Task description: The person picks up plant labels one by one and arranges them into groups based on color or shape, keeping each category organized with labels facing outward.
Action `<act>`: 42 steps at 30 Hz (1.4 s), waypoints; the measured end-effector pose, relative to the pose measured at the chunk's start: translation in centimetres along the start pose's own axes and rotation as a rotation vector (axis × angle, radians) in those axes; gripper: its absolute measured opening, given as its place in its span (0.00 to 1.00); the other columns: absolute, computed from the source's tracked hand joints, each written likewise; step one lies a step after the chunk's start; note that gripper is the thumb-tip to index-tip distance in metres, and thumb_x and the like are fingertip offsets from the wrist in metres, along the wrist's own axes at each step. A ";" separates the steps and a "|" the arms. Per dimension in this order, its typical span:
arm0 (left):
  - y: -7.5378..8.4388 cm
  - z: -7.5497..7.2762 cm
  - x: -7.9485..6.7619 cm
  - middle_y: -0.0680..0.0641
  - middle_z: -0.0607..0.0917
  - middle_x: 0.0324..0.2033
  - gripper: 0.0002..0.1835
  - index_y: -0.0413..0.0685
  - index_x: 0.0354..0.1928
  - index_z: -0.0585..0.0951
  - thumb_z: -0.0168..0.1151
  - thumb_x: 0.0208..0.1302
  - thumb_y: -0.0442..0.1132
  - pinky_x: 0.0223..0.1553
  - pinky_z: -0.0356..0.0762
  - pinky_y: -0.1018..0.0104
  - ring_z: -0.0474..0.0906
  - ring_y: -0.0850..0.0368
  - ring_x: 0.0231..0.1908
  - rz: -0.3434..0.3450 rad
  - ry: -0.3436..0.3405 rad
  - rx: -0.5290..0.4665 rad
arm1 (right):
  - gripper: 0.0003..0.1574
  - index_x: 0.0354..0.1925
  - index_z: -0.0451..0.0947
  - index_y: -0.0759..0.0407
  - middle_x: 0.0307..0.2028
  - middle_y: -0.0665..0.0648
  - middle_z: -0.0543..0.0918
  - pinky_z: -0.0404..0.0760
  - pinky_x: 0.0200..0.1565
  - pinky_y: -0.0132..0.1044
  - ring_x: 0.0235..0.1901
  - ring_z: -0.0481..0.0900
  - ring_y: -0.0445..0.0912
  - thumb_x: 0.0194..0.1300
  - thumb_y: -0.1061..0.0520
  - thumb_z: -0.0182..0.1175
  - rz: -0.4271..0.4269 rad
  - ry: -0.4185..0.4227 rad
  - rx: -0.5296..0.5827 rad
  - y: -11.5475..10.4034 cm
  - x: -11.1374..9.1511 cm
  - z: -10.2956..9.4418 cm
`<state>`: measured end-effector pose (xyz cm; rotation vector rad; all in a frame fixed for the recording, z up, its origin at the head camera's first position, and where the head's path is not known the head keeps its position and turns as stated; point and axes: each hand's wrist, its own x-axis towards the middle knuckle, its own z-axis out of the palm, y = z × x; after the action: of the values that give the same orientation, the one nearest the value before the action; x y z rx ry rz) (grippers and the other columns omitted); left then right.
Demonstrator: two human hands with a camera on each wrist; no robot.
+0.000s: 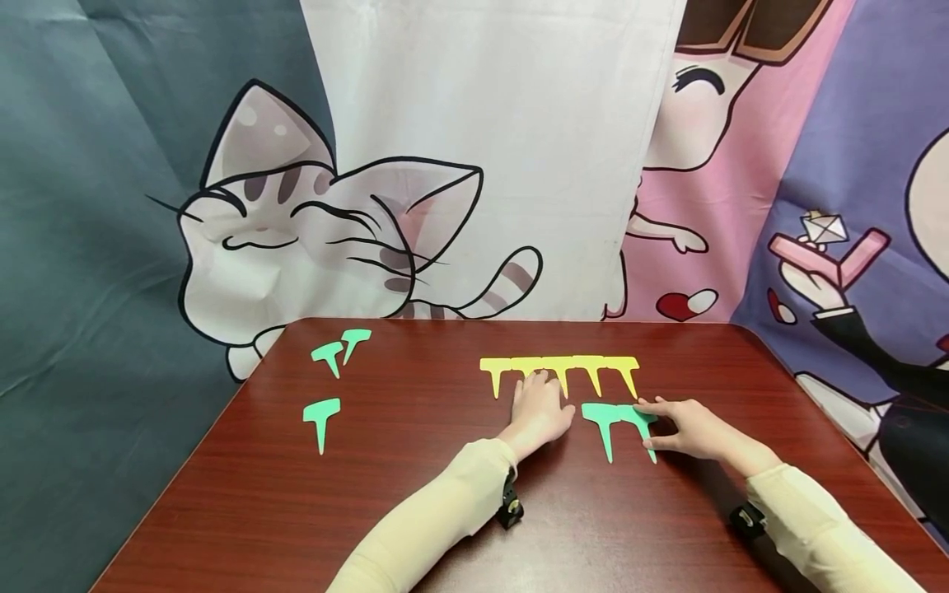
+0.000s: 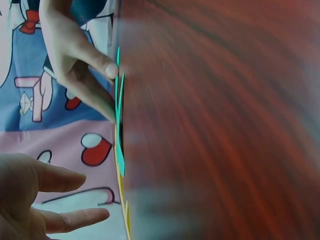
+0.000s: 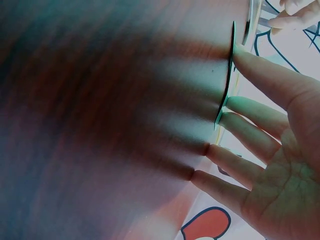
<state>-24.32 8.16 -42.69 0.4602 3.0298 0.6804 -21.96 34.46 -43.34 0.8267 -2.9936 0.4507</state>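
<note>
Dark red wood-grain table [image 1: 245, 494], glossy finish, is backed by a creased cloth [image 1: 511, 99] printed with a striped cartoon cat. Near the table's far-left corner, two thin, flat, T-shaped green tags [image 1: 328, 352] are laid close together; whether they touch can't be told. A third green tag [image 1: 321, 410] is placed nearer the viewer, by the left edge, its stem tapered to a point.

Right of the middle, a row of five yellow tags [image 1: 556, 362] is lined up along the far edge, heads end to end, stems pointed at the near edge. The row is partly covered by the left hand [image 1: 539, 408] — fingers extended, thumb held apart, nothing gripped; fingertip contact can't be told. A loose cream sleeve [image 1: 437, 511] and a black wrist device [image 1: 509, 506] are worn on that arm.

Nearer the near edge than the yellow row, a pair of green tags [image 1: 602, 412] is set side by side, heads meeting. The right-hand one is touched by thumb and fingertips of the right hand [image 1: 697, 427] — fingers straight and spread, not wrapped round it. Edge-on in the wrist views, the tags are shown as thin slivers, slightly bowed.
</note>
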 end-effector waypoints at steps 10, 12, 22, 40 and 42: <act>-3.5 -2.0 -0.3 0.39 0.72 0.62 0.22 0.42 0.55 0.78 0.59 0.62 0.47 0.68 0.57 0.49 0.62 0.42 0.67 0.008 0.077 -0.022 | 0.38 0.57 0.75 0.66 0.55 0.65 0.79 0.75 0.51 0.58 0.57 0.73 0.66 0.51 0.48 0.70 0.000 0.008 0.012 -0.4 -0.1 -0.2; -4.1 -2.3 -0.4 0.39 0.72 0.62 0.23 0.41 0.55 0.78 0.60 0.62 0.47 0.68 0.57 0.48 0.63 0.41 0.66 0.002 0.084 -0.022 | 0.38 0.57 0.75 0.66 0.55 0.65 0.79 0.75 0.51 0.58 0.57 0.73 0.66 0.51 0.48 0.70 0.001 0.013 0.013 -0.4 -0.1 -0.1; -7.0 -3.6 -0.4 0.37 0.72 0.63 0.22 0.41 0.55 0.78 0.60 0.62 0.46 0.68 0.57 0.47 0.63 0.40 0.66 0.002 0.117 -0.024 | 0.38 0.57 0.76 0.65 0.55 0.64 0.79 0.76 0.50 0.57 0.57 0.74 0.65 0.51 0.48 0.71 0.005 0.022 0.003 -0.3 -0.1 0.0; -13.0 -6.4 -1.1 0.34 0.70 0.64 0.20 0.38 0.52 0.80 0.61 0.62 0.44 0.68 0.57 0.47 0.62 0.37 0.66 -0.078 0.183 -0.026 | 0.40 0.58 0.75 0.65 0.56 0.65 0.79 0.75 0.52 0.58 0.57 0.73 0.65 0.52 0.45 0.70 0.013 0.000 0.007 0.1 0.1 0.2; -13.7 -6.9 -1.3 0.34 0.70 0.63 0.20 0.38 0.51 0.80 0.61 0.62 0.44 0.67 0.58 0.46 0.62 0.37 0.66 -0.088 0.188 -0.025 | 0.40 0.58 0.75 0.65 0.56 0.64 0.79 0.75 0.52 0.58 0.57 0.73 0.65 0.52 0.45 0.70 0.014 0.001 0.006 0.2 0.0 0.2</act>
<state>-27.37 -6.87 -42.27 0.2757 3.1876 0.7983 -22.07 34.52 -43.58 0.8068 -3.0002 0.4606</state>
